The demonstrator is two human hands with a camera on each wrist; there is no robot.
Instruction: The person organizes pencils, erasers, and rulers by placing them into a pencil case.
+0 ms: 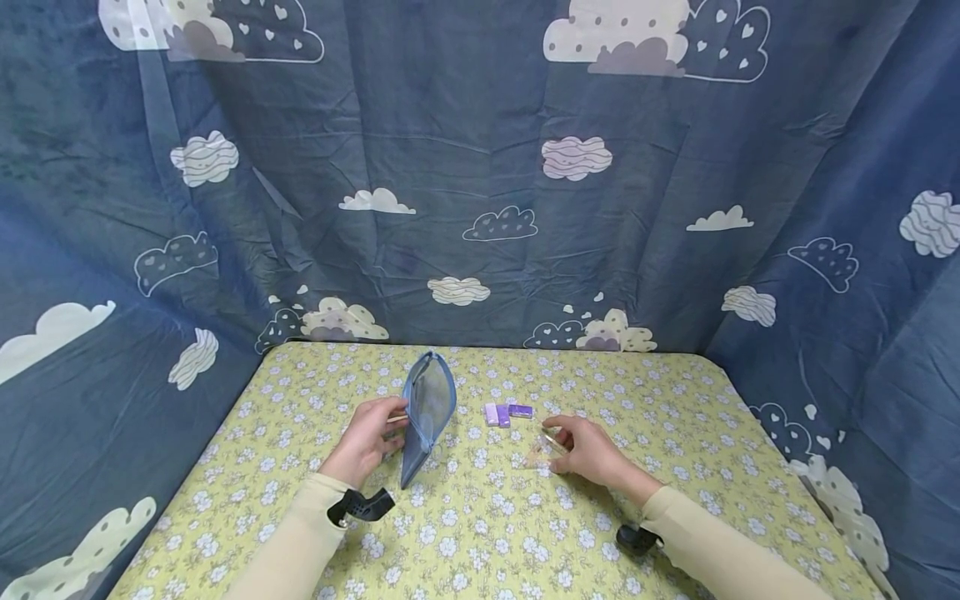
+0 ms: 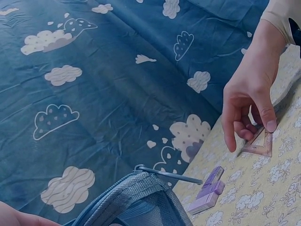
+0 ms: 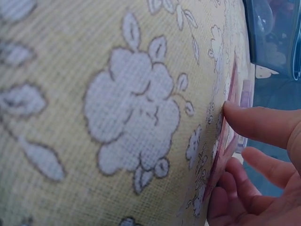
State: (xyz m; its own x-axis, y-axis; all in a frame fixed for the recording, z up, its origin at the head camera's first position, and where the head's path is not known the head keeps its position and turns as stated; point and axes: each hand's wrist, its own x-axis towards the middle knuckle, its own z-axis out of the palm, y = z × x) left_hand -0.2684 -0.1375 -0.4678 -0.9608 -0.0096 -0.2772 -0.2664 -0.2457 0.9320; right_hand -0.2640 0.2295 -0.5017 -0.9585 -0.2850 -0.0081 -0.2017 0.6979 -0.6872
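Observation:
My left hand (image 1: 367, 437) holds a blue zip pouch (image 1: 432, 404) by its left side. The pouch stands on edge with its mouth spread and the mesh-like inside showing; its zipper pull (image 2: 171, 175) sticks out in the left wrist view. To the right, my right hand (image 1: 588, 450) has thumb and curled fingers on a clear pinkish set square (image 1: 535, 457) low at the table. The left wrist view shows the thumb at one corner of this set square (image 2: 257, 150). Part of it is hidden behind the fingers.
Between the hands lie small purple and white blocks like erasers: a lilac one (image 1: 491, 414), a purple one (image 1: 503, 416) and another purple one (image 1: 521, 411). A yellow flowered cloth (image 1: 465, 533) covers the table. Dark blue cloud-print curtains (image 1: 450, 167) hang behind and beside it.

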